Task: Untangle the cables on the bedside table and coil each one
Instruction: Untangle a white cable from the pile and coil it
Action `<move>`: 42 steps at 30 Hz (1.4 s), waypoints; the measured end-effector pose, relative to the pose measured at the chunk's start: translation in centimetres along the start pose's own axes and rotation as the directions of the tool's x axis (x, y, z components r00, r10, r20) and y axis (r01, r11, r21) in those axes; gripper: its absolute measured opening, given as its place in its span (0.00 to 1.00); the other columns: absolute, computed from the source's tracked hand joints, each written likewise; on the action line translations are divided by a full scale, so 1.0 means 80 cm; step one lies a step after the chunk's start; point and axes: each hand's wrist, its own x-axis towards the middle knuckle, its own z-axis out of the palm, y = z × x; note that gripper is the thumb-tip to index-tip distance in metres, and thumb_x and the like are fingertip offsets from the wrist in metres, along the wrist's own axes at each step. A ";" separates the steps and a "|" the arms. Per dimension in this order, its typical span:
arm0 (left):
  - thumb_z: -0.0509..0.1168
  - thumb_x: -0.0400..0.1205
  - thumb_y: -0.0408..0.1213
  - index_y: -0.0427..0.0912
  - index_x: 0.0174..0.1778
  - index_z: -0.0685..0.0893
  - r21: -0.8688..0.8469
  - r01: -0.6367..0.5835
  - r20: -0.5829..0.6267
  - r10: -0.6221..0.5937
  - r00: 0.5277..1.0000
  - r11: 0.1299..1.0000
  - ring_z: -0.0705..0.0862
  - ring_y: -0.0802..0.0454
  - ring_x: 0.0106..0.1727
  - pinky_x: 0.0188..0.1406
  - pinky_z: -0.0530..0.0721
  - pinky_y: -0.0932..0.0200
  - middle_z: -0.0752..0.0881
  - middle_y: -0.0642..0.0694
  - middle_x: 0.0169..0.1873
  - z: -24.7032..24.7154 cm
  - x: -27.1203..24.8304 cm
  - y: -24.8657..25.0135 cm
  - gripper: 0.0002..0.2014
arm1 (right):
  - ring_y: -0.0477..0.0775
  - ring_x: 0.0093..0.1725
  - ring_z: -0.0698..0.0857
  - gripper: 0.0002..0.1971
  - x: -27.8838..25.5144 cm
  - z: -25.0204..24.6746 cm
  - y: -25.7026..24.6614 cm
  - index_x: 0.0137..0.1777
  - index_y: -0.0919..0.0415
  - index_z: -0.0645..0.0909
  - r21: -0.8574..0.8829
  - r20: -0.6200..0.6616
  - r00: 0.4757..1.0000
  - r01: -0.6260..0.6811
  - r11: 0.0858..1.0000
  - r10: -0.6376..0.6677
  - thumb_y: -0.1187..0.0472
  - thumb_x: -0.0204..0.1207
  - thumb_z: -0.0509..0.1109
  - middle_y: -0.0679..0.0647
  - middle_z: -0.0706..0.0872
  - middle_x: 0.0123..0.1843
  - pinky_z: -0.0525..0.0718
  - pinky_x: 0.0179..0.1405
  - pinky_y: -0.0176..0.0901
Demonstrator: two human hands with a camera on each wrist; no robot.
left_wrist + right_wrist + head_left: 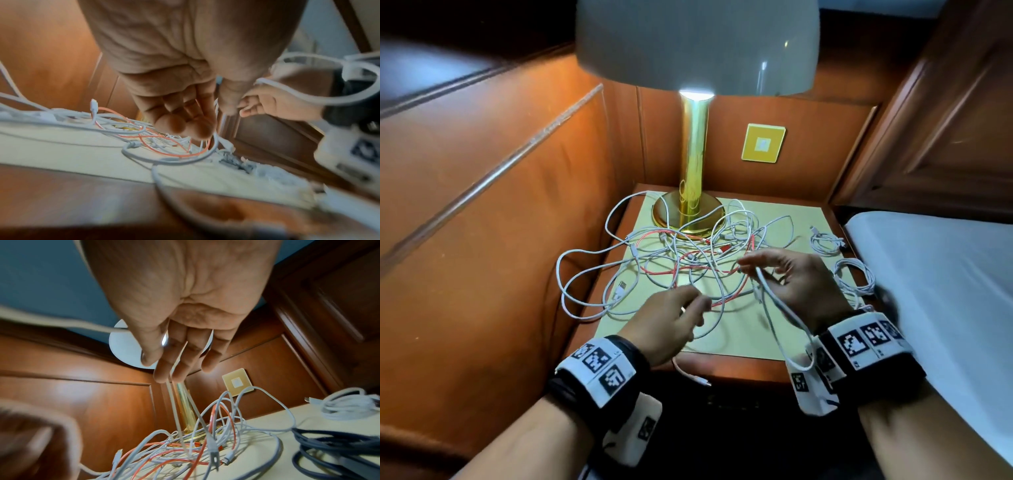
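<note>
Two coils (pixel 825 241) sit aside, finished; my right hand (pixel 787 284) pinches a white cable (pixel 779 305) up clear while my left hand (pixel 671 322), relaxed, reaches the tangle (pixel 688 253).

Motion blurs the left hand (pixel 30 434), and the lamp shade (pixel 697 44) is cut off above.

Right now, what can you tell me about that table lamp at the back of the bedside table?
The lamp stands upright at the back of the bedside table, switched on, glowing under a wide pale dome shade. Its straight stem and round flat base look like shiny polished brass. The base sits on the table's pale yellow top, and loops of the tangled white cables lie against and partly over its front edge. Neither hand touches it.
</note>
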 end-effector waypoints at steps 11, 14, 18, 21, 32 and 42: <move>0.66 0.85 0.27 0.58 0.70 0.75 -0.399 -0.044 -0.226 -0.052 0.973 0.916 0.91 0.48 0.37 0.31 0.85 0.54 0.84 0.41 0.47 -0.024 0.000 -0.008 0.24 | 0.41 0.62 0.87 0.18 -0.006 0.026 -0.042 0.67 0.48 0.86 -0.064 0.106 0.949 0.304 0.950 -0.297 0.60 0.78 0.74 0.43 0.90 0.63 0.86 0.60 0.42; 0.67 0.83 0.24 0.63 0.81 0.68 -0.469 -0.082 -0.126 0.025 0.992 0.879 0.90 0.45 0.46 0.42 0.90 0.48 0.86 0.39 0.51 -0.026 0.009 -0.010 0.37 | 0.48 0.58 0.89 0.17 -0.016 0.032 -0.063 0.63 0.50 0.88 -0.013 0.132 0.923 0.367 0.930 -0.362 0.63 0.77 0.69 0.46 0.91 0.59 0.87 0.54 0.49; 0.68 0.76 0.19 0.59 0.70 0.82 -0.466 -0.058 -0.037 0.046 0.998 0.883 0.91 0.45 0.54 0.53 0.90 0.44 0.89 0.42 0.59 -0.024 0.012 -0.008 0.33 | 0.52 0.51 0.90 0.09 -0.025 0.033 -0.084 0.56 0.51 0.89 0.111 0.167 0.916 0.349 0.930 -0.364 0.57 0.78 0.70 0.49 0.92 0.51 0.87 0.48 0.53; 0.70 0.73 0.33 0.54 0.57 0.89 -0.439 -0.105 -0.080 0.078 0.994 0.892 0.90 0.49 0.52 0.53 0.87 0.58 0.91 0.44 0.52 -0.024 0.013 -0.001 0.18 | 0.49 0.49 0.91 0.03 -0.028 0.036 -0.099 0.49 0.54 0.90 0.093 0.114 0.898 0.417 0.904 -0.426 0.58 0.77 0.77 0.48 0.93 0.48 0.87 0.46 0.50; 0.60 0.87 0.30 0.39 0.54 0.85 -0.263 -0.379 -0.581 0.168 0.796 0.887 0.91 0.53 0.46 0.40 0.88 0.58 0.90 0.45 0.48 -0.052 0.018 0.009 0.08 | 0.40 0.37 0.88 0.17 -0.008 0.028 -0.048 0.63 0.53 0.70 0.118 -0.011 0.990 0.141 0.983 -0.140 0.71 0.81 0.68 0.50 0.90 0.39 0.84 0.39 0.34; 0.57 0.88 0.28 0.33 0.54 0.83 0.162 -0.572 -0.558 0.553 0.619 0.804 0.90 0.42 0.49 0.44 0.86 0.39 0.85 0.42 0.50 -0.049 -0.026 0.059 0.09 | 0.45 0.29 0.77 0.41 0.028 0.048 -0.022 0.87 0.50 0.53 0.012 -0.155 0.981 -0.119 0.993 0.119 0.55 0.80 0.73 0.49 0.74 0.26 0.73 0.28 0.33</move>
